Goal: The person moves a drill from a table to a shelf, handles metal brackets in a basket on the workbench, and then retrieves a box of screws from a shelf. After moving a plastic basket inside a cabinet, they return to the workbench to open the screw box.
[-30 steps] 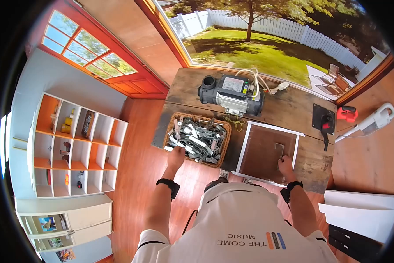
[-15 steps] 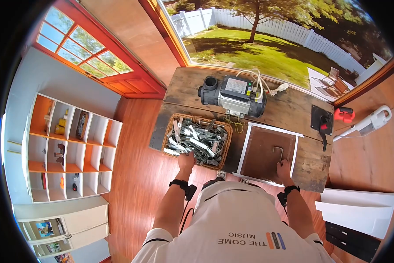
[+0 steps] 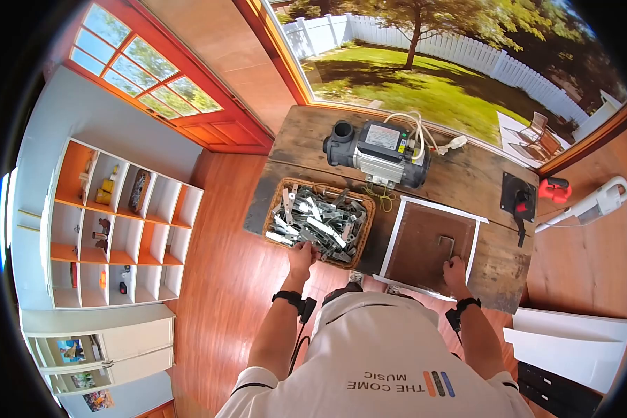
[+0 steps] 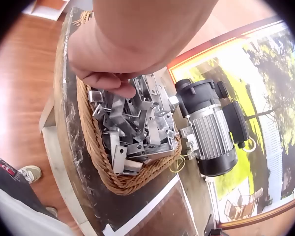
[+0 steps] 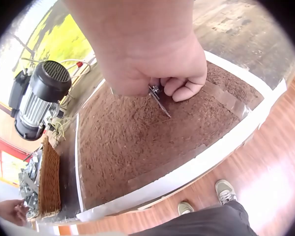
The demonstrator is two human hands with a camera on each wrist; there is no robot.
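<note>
My left hand (image 3: 301, 259) is at the near edge of the wicker basket (image 4: 101, 164), its fingers loosely bent over the grey metal brackets (image 4: 137, 118). In the left wrist view the wrist hides part of the basket, and no bracket shows clearly held. Over the brown panel (image 3: 418, 244) with white edging, my right hand (image 3: 455, 273) pinches a bent metal bracket (image 3: 450, 240). From the right wrist view, the bracket's thin end (image 5: 162, 107) points down at the brown surface, the other fingers curled beside it.
A motor pump (image 3: 379, 150) with a white cable stands behind the basket. A black plate with a tool (image 3: 518, 196) lies at the table's right end, near a red object (image 3: 555, 189) and a white vacuum (image 3: 595, 198). Shelves (image 3: 125, 223) stand at the left.
My left hand has moved right along the basket's near edge. The right hand stays over the brown panel with its bracket. The head view has shifted slightly.
</note>
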